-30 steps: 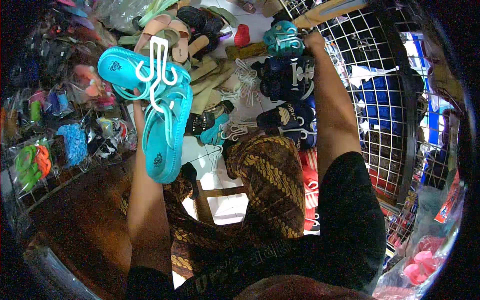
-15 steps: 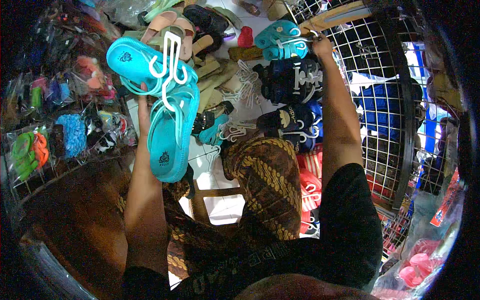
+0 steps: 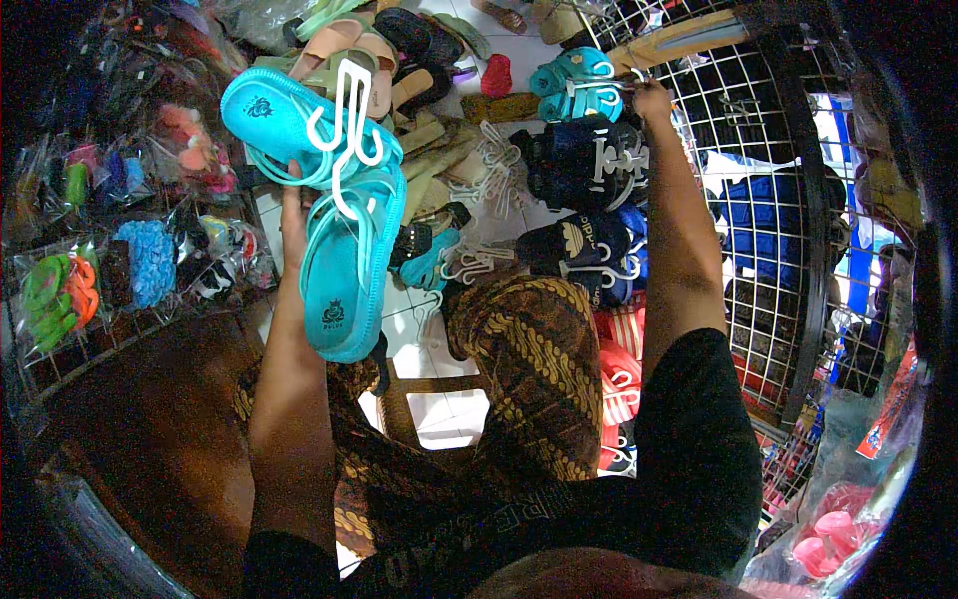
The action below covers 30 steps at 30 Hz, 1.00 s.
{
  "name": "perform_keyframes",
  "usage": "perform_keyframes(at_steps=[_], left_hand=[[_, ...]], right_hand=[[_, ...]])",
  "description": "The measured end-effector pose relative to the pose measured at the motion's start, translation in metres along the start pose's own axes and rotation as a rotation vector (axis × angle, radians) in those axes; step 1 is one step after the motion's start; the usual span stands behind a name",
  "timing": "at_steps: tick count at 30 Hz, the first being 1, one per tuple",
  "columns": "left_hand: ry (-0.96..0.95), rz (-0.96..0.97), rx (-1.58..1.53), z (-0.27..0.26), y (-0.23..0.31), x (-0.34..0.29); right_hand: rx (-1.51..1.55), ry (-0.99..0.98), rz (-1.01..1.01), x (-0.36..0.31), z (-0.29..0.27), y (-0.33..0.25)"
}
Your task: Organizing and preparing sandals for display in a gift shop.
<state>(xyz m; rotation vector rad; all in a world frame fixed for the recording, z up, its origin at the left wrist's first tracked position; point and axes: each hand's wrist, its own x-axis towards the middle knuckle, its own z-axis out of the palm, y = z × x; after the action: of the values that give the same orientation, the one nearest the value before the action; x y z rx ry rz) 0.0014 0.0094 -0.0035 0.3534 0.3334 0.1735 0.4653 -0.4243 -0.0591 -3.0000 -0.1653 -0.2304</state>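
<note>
Holds strappy turquoise rubber sandals [image 3: 341, 290] in left hand [image 3: 292, 222], already on a white plastic hanger [image 3: 340, 105] but off the black-framed wire rack [image 3: 818, 220], and grips farther turquoise sandals [image 3: 555, 82] by white hook [image 3: 639, 75] in right hand [image 3: 654, 103] at rack's left edge, attachment unclear.

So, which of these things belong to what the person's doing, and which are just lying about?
Seemingly in use:
large turquoise strappy sandals, held in the left hand
white plastic hanger on them
second turquoise pair, beside the right hand

Seemingly just around:
peach slip-on sandals
small red item
green and orange sandals in clear plastic
</note>
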Motion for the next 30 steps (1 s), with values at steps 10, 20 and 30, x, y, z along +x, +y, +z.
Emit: perform_keyframes(at_steps=[10, 20, 30], left_hand=[[0.033, -0.006, -0.041, 0.003, -0.002, 0.0], [-0.015, -0.031, 0.047, -0.001, -0.004, 0.001], [0.115, -0.054, -0.046, -0.002, -0.004, 0.0]], right_hand=[[-0.199, -0.006, -0.028, -0.043, -0.041, -0.068], [-0.319, -0.289, -0.758, -0.093, 0.029, -0.145], [-0.307, -0.547, -0.395, -0.073, 0.126, -0.159]])
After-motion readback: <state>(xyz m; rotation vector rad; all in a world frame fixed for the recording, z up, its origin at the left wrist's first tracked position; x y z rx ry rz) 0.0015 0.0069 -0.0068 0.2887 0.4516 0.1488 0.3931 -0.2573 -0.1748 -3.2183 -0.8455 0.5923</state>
